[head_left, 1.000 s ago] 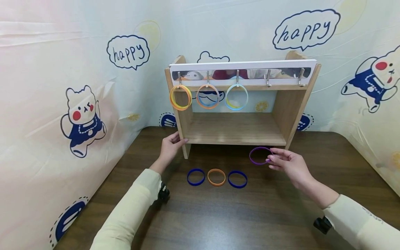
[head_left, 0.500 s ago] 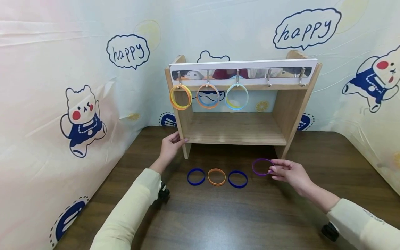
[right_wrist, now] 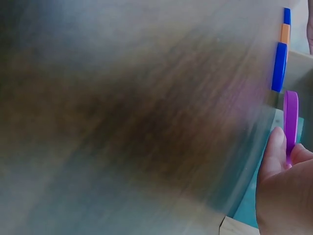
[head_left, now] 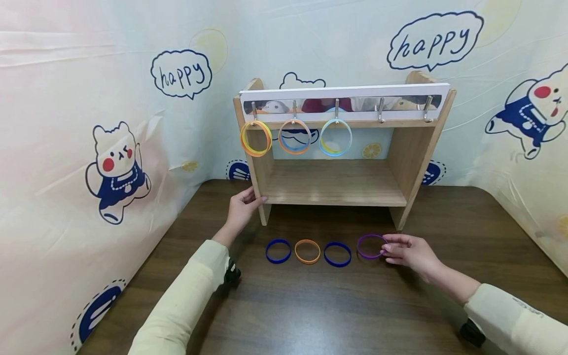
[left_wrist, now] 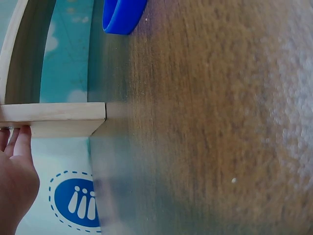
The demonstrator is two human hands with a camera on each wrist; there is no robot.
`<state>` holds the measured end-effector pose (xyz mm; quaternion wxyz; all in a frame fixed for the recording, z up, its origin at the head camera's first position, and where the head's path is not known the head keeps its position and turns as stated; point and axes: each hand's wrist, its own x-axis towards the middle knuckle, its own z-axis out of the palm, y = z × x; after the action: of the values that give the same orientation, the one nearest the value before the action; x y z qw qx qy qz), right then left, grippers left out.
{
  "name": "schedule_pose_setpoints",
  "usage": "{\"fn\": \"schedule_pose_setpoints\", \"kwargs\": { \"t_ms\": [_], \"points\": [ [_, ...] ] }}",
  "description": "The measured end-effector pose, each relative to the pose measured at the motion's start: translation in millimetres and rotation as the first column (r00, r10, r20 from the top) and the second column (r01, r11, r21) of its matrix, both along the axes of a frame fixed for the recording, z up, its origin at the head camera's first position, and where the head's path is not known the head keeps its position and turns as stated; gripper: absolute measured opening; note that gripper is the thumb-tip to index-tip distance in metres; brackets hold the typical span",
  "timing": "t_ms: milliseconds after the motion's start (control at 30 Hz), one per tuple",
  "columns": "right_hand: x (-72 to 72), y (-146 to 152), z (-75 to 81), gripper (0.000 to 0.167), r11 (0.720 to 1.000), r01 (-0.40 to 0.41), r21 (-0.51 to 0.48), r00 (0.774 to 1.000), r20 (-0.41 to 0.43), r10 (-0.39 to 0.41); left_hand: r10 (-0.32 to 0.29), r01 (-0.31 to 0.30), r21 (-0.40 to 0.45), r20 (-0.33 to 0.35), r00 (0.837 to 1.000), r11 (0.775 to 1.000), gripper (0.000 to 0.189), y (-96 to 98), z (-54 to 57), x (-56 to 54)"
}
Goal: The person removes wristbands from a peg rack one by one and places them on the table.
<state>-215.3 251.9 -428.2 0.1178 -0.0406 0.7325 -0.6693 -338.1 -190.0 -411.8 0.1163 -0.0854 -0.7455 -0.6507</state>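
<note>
My right hand (head_left: 410, 254) pinches the right edge of a purple wristband (head_left: 371, 246), close over the table. In the right wrist view the purple wristband (right_wrist: 290, 117) stands out between thumb and fingers. To its left on the table lie a dark blue wristband (head_left: 337, 254), an orange wristband (head_left: 307, 252) and another dark blue wristband (head_left: 278, 251) in a row. My left hand (head_left: 241, 212) grips the lower left side panel of a wooden rack (head_left: 337, 182), thumb in front. The left wrist view shows its fingers (left_wrist: 22, 142) against the panel.
Five-hook strip aside, the rack's white rail (head_left: 346, 91) carries yellow-orange bands (head_left: 256, 139), orange and blue bands (head_left: 295, 137) and light blue and yellow bands (head_left: 336, 138) on its left hooks. Two right hooks (head_left: 381, 111) hold nothing. Printed cloth (head_left: 133, 29) surrounds the brown table (head_left: 288, 315).
My right hand has come down and toward me with the purple wristband, from below the shelf to beside the row of wristbands. The left hand stays on the rack.
</note>
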Motion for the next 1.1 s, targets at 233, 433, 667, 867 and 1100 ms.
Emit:
{"fn": "schedule_pose_setpoints", "kwargs": {
  "t_ms": [233, 433, 667, 867, 1100],
  "points": [
    [2.3, -2, -3.6, 0.045, 1.000, -0.020, 0.006, 1.000, 0.018, 0.020, 0.001, -0.001, -0.015, 0.003, 1.000, 1.000, 0.052, -0.3, 0.3, 0.2],
    [1.5, -4, -6.9, 0.044, 1.000, -0.022, 0.022, 1.000, 0.018, 0.022, -0.018, 0.018, -0.013, 0.020, 1.000, 1.000, 0.052, 1.0, 7.8, 6.3],
    [1.0, -5, -8.1, 0.043, 0.998, -0.011, 0.059, 1.000, 0.011, 0.010, -0.036, 0.036, -0.001, 0.036, 0.999, 0.999, 0.052, 3.3, 19.3, 14.3],
    [1.3, -6, -8.4, 0.043, 0.993, -0.011, 0.120, 1.000, -0.010, 0.012, -0.012, 0.012, -0.001, 0.029, 1.000, 1.000, 0.052, -1.3, 2.5, 0.3],
    [1.5, -6, -9.4, 0.041, 0.986, 0.000, 0.168, 1.000, -0.028, 0.005, -0.005, 0.005, 0.002, 0.005, 1.000, 1.000, 0.052, -0.8, -1.6, -2.5]
  ]
}}
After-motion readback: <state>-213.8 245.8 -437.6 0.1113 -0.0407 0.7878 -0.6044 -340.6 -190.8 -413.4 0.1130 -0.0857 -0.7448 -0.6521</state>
